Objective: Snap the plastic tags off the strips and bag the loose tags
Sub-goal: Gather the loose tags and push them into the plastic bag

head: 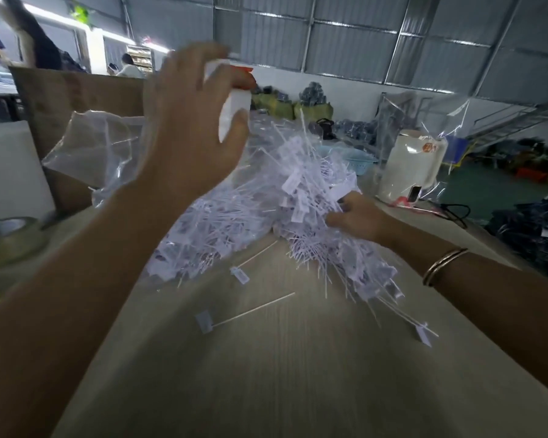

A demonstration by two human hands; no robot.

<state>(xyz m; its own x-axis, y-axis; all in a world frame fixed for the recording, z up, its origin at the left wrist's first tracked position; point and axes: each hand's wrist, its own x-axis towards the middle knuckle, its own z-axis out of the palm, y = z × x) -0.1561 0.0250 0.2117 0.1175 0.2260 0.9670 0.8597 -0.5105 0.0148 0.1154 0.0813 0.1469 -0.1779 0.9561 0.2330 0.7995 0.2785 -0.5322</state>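
I take the heap of tags as my landmark: a loose white mound of plastic tags with long thin stems, spilling over clear plastic bag film on the wooden counter. My right hand is at the heap's right edge, fingers curled into the stems; whether they pinch a strip or only rake the pile I cannot tell. My left hand is raised above the heap's left side, blurred by motion, fingers bent around something white with a red-orange patch near the top; it looks like a grip, though what it holds is unclear.

Three single tags lie on bare counter on my side of the heap: one just below its near edge, one further toward me, and one off to the right. Beyond the heap to the right stands a white appliance, and left of the heap a roll of tape.

I judge this to be the gathering stage: most tags are loose and massed on the film, not yet enclosed. The next move calls for finding the bag's mouth, holding it open with one hand and sweeping the heap in with the other, then collecting the strays.
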